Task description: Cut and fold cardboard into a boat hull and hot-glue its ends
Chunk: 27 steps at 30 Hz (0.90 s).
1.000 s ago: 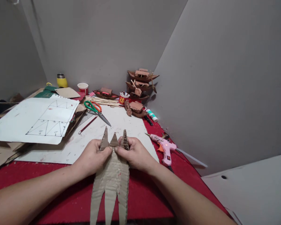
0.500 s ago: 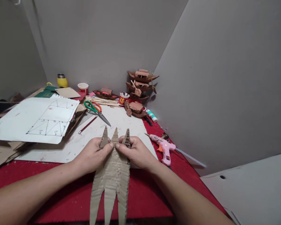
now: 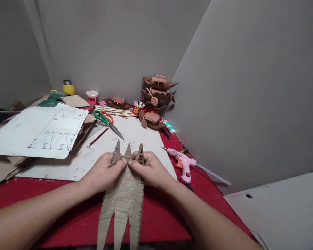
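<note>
Both hands grip a brown cardboard cutout [image 3: 123, 196] with pointed prongs at its top and long strips at its lower end. My left hand [image 3: 108, 172] pinches it near the left prong, thumb on the front face. On the other edge, my right hand [image 3: 152, 170] holds it the same way, its thumb close to the left one at the base of the middle prong. Dark writing marks the right prong. The fingers behind the cardboard are mostly hidden. The strips hang over the red tabletop [image 3: 167, 218], and their ends leave the view at the bottom.
A white board [image 3: 135, 132] carries scissors [image 3: 108, 123] and a pencil [image 3: 97, 138]. A pink glue gun [image 3: 182, 163] lies right. Stacked model boats [image 3: 159, 92], a red cup [image 3: 138, 108] and wooden sticks [image 3: 114, 111] stand behind. A drawn sheet [image 3: 41, 132] covers cardboard at left.
The cardboard's lower strips have swung slightly left, and its right prong is turned a little more edge-on. Both hands keep their hold in nearly the same place.
</note>
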Motion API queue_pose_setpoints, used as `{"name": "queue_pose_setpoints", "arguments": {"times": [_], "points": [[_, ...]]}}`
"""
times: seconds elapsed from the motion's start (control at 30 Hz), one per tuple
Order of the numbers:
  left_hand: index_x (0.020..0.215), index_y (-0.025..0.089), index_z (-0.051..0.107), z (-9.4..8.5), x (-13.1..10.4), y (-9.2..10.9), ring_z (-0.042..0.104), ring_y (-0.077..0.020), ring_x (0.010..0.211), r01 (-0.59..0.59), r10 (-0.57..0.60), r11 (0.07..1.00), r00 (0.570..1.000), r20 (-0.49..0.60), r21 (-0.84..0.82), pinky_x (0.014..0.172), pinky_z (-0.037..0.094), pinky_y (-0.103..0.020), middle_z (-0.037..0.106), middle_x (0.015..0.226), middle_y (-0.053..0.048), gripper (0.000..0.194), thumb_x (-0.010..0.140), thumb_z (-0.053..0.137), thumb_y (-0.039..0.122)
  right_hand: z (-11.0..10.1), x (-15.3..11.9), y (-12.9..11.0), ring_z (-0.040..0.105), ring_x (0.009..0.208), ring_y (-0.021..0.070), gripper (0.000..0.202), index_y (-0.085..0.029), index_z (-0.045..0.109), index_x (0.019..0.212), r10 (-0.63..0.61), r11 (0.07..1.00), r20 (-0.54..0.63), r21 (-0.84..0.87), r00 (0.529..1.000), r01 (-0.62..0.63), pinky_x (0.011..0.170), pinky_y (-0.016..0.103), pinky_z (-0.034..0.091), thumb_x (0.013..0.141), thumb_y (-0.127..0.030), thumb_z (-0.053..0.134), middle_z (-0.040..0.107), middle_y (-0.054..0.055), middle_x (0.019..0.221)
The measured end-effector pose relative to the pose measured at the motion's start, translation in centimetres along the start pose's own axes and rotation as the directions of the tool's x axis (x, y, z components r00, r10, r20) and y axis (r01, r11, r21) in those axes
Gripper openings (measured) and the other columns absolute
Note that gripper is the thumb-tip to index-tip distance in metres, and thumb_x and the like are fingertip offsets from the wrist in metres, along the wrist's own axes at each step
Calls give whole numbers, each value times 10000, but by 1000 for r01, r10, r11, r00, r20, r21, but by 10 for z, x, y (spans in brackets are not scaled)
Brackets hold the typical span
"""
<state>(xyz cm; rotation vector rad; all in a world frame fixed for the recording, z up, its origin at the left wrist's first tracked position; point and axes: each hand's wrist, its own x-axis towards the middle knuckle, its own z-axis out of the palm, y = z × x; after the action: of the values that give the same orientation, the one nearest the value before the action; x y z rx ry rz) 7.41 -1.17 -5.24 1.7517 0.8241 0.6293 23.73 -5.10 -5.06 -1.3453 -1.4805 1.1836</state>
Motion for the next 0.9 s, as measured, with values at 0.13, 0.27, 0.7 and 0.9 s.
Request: {"name": "queue_pose_setpoints", "arguments": {"times": [0.13, 0.27, 0.7, 0.9], "points": [[810, 144, 631, -4, -1, 7, 505, -148, 719, -45, 46, 997, 999, 26, -55, 669, 409, -228, 584, 732, 9, 278, 864, 455, 351, -4, -1, -3, 330, 517, 79, 217, -171, 473, 618, -33, 999, 5, 0, 999, 33, 471, 197, 264, 778, -307, 525, 374, -58, 568], [713, 152, 555, -7, 0, 8, 427, -119, 640, -30, 32, 999, 997, 68, -30, 597, 361, -212, 481, 662, 35, 262, 859, 452, 344, -5, -2, -4, 329, 524, 80, 209, -171, 470, 645, -52, 999, 12, -12, 999, 52, 480, 198, 268, 798, -305, 516, 365, -59, 577], [644, 182, 433, -9, -1, 14, 385, -114, 592, -65, 56, 988, 996, 66, 142, 554, 318, -226, 389, 616, 51, 271, 871, 410, 327, -8, -2, -1, 274, 512, 77, 259, -189, 416, 630, -59, 997, 98, -38, 993, 63, 467, 210, 223, 838, -310, 512, 312, -71, 567], [648, 175, 496, -3, -5, 8, 458, -133, 585, -88, 98, 939, 995, -13, 331, 564, 326, -246, 519, 607, 19, 247, 861, 432, 285, -3, -2, -1, 270, 517, 72, 216, -174, 435, 604, -63, 998, 146, 13, 987, 62, 481, 215, 225, 803, -231, 496, 331, -63, 568]]}}
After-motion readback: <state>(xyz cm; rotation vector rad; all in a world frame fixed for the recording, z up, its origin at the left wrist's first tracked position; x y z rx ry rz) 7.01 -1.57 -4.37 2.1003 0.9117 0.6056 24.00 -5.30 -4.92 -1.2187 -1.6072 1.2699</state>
